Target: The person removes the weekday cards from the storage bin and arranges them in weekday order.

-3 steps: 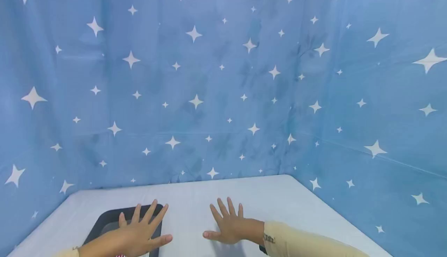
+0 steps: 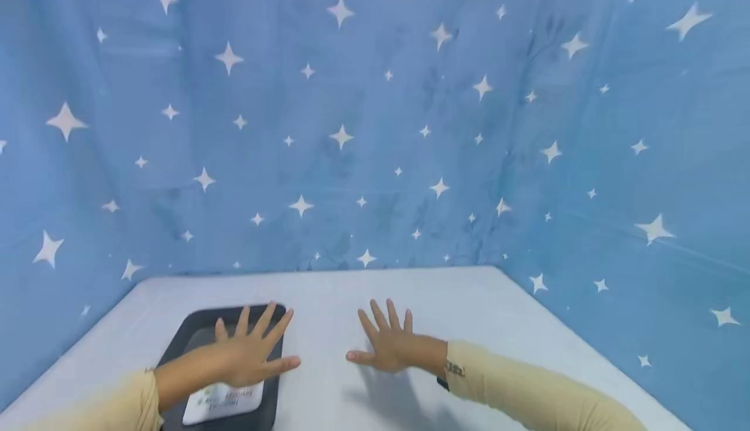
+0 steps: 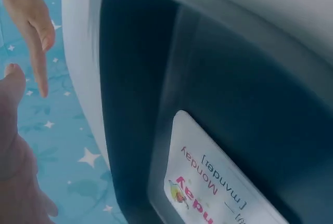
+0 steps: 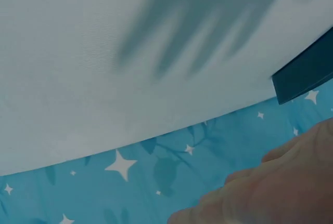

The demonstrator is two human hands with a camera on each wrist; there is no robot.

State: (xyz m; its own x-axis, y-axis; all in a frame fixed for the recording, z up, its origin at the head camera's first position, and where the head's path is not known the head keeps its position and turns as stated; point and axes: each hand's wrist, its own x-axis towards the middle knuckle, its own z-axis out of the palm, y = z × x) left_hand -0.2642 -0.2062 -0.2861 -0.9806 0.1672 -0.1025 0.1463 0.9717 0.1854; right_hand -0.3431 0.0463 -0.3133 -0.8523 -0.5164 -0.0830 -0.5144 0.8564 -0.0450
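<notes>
My left hand (image 2: 246,356) is held over the dark tray (image 2: 271,411), fingers spread and straight, with nothing in it. A white card (image 2: 225,405) printed with "Monday" lies in the tray, partly covered by my wrist in the head view. The left wrist view brings the card (image 3: 208,172) closer, with coloured lettering and a small picture on it. To the right, my right hand (image 2: 387,346) hovers above the white table, palm down and fingers apart, casting a shadow below. It also holds nothing.
The white table (image 2: 328,379) has rounded far corners. Blue curtains (image 2: 375,125) with white stars surround its back and sides. A corner of the dark tray (image 4: 307,68) enters the right wrist view.
The head view has tilted down, so table, tray and hands sit higher in it and the card shows more. Both hands keep nearly the same pose.
</notes>
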